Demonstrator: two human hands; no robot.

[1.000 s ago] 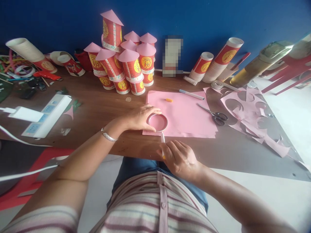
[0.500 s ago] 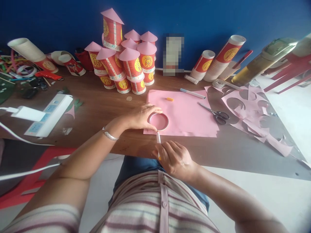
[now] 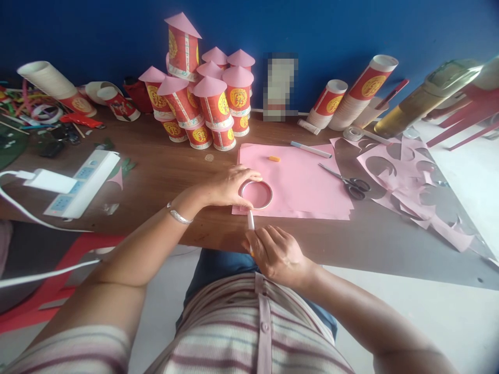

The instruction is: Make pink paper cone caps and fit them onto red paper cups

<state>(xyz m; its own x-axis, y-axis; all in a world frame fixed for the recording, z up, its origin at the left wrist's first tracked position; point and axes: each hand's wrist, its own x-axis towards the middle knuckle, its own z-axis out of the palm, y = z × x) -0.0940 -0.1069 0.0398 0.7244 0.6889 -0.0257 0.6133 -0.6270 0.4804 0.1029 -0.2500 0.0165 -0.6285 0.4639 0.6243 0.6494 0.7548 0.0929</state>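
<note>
On the pink paper sheets [image 3: 304, 182] lies a round ring [image 3: 271, 196], near their left front corner. My left hand [image 3: 230, 188] holds the ring's left side between thumb and fingers. A white marker [image 3: 250, 220] is gripped in my right hand [image 3: 275, 252], its tip at the ring's lower left edge, close to my left thumb. An orange cap [image 3: 274, 159] rests on the paper above the ring. Along the paper's top edge lies a capped marker [image 3: 311, 149]. Scissors [image 3: 353, 186] lie partly over the paper's right edge.
Stacked red paper cups [image 3: 210, 106] with pink cones stand at the back. A power strip [image 3: 83, 184] lies at the left, pink paper scraps [image 3: 413, 187] at the right. More cup stacks [image 3: 364, 91] and a bottle [image 3: 421, 98] stand at the back right.
The marker in my right hand has moved slightly left along the ring's lower edge. My left hand keeps its hold on the ring. The whole view has shifted a little.
</note>
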